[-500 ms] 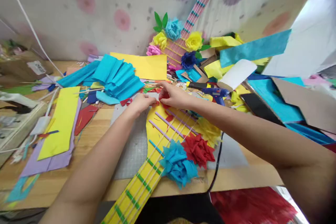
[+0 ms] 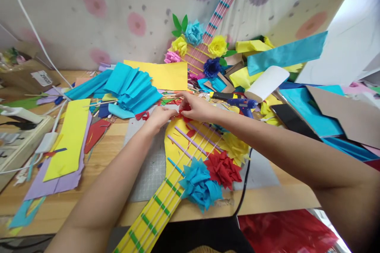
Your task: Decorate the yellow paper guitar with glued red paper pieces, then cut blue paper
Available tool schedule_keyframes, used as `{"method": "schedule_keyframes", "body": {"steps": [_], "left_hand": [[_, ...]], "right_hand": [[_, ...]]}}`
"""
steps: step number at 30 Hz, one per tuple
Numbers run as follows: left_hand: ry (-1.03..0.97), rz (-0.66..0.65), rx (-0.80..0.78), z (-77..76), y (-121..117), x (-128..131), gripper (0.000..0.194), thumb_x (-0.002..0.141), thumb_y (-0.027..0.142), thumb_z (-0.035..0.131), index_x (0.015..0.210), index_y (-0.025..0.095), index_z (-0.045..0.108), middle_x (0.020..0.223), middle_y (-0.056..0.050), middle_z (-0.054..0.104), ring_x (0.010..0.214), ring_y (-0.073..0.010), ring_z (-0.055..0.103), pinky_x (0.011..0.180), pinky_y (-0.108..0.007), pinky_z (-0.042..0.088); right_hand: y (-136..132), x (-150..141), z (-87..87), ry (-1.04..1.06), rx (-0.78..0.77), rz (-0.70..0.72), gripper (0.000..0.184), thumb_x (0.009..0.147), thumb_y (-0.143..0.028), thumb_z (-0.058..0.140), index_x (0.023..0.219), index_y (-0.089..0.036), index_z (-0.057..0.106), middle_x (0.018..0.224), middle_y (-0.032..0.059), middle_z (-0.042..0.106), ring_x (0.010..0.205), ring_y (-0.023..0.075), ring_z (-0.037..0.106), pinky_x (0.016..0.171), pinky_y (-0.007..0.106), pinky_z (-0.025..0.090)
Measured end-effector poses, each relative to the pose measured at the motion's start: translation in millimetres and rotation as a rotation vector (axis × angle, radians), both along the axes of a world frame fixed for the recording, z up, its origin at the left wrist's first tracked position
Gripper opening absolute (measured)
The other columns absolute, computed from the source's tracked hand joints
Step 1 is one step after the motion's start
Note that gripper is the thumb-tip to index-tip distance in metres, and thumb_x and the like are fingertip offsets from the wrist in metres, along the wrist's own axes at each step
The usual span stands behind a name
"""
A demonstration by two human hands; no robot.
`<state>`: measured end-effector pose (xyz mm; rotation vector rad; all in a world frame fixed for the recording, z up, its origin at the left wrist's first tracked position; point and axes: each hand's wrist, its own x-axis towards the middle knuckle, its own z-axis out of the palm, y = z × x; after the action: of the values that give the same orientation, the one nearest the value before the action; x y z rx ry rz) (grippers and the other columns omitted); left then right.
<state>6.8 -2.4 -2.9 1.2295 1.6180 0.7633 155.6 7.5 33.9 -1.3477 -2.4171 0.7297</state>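
A yellow paper guitar [image 2: 173,144] lies aslant on a grey cutting mat [image 2: 148,182], its neck toward me. Strings and purple strips cross its body. At the far end of the body my left hand [image 2: 162,118] and my right hand [image 2: 196,107] meet, both closed in a pinch around a small piece of red paper [image 2: 185,118], partly hidden by my fingers. A blue paper flower [image 2: 202,184], a red paper flower [image 2: 224,169] and a yellow paper flower [image 2: 237,146] sit along the guitar's right side, below my right forearm. Red scraps are strewn over the yellow surface.
Behind my right hand lies a blue glue gun [image 2: 243,104]. A pink paper guitar [image 2: 197,57] with flowers leans on the wall. Pleated blue crepe paper [image 2: 133,89], yellow sheets [image 2: 68,138], a phone [image 2: 293,120] and a power strip [image 2: 18,142] lie around the table.
The camera view has shifted very slightly. Both hands stay pinched at the same spot, with only small finger movement.
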Motion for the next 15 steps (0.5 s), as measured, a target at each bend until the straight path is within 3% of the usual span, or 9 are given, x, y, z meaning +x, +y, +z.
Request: {"method": "schedule_keyframes", "body": {"steps": [9, 15], "left_hand": [[-0.113, -0.143, -0.028, -0.7, 3, -7, 0.022, 0.058, 0.031, 0.053, 0.049, 0.019, 0.037, 0.047, 0.005, 0.033, 0.042, -0.0061, 0.022, 0.043, -0.024, 0.013], [-0.078, -0.28, -0.063, 5.1, 4, -18, 0.015, 0.055, 0.03, 0.056, 0.053, 0.017, 0.048, 0.049, 0.005, 0.036, 0.044, -0.0061, 0.026, 0.042, -0.024, 0.015]], "right_hand": [[-1, 1, 0.9, -0.009, 0.006, 0.008, 0.055, 0.071, -0.005, 0.052, 0.124, -0.013, 0.039, 0.09, 0.0023, 0.066, 0.079, 0.0137, 0.058, 0.066, 0.023, 0.039], [-1, 2, 1.7, -0.005, -0.012, 0.012, 0.06, 0.069, -0.005, 0.052, 0.126, -0.013, 0.037, 0.089, 0.0018, 0.066, 0.081, 0.0138, 0.058, 0.066, 0.023, 0.039]]}}
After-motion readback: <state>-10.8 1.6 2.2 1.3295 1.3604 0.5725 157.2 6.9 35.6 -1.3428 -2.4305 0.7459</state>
